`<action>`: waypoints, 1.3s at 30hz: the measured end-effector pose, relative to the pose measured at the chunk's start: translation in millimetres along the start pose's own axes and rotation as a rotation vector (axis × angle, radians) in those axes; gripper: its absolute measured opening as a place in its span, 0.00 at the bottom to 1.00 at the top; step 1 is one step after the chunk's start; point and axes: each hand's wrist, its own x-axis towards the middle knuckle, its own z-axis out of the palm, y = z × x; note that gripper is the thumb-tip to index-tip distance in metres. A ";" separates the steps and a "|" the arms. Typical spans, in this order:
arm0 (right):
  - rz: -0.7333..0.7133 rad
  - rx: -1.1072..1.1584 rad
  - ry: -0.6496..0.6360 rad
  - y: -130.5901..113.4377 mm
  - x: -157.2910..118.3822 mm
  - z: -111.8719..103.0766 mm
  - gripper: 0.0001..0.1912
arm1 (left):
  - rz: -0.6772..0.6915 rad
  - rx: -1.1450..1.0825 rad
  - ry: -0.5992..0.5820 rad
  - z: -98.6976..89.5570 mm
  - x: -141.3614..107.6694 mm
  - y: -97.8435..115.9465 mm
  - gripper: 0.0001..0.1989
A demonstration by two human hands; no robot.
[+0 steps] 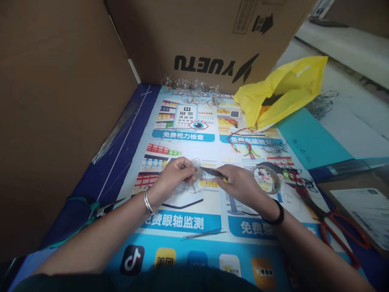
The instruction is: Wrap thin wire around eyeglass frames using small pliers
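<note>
My left hand (178, 174) is closed in a pinch on a thin wire (196, 163) that loops above the fingertips. A small clear piece (199, 174) shows beside those fingers, too blurred to name. My right hand (240, 182) grips long-nose pliers (211, 172) with dark tapering jaws and a bit of yellow handle. Their tip points left and reaches the wire at my left fingertips; whether the jaws are closed on it, I cannot tell. More fine wire (191, 186) hangs below my left hand, over the printed sheet (194, 202).
Cardboard walls (197, 36) stand behind and left. Tangled clear wire pieces (194, 85) lie at the back. A yellow bag (291, 89), coloured threads (251, 150), a tape roll (267, 179) and red-handled scissors (331, 227) lie right. Teal-handled cutters (97, 209) and straight wires (117, 132) are left.
</note>
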 end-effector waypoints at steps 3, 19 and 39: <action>-0.050 -0.096 0.029 0.8 -1.4 1.5 0.08 | -0.007 0.025 0.006 0.3 -0.1 1.6 0.04; -0.139 -0.422 0.116 -12.0 0.5 -11.9 0.08 | 0.053 0.239 0.051 4.3 0.0 11.0 0.03; -0.201 -0.389 0.079 -1.6 35.8 -28.8 0.09 | 0.090 0.262 -0.123 -21.1 34.2 24.3 0.03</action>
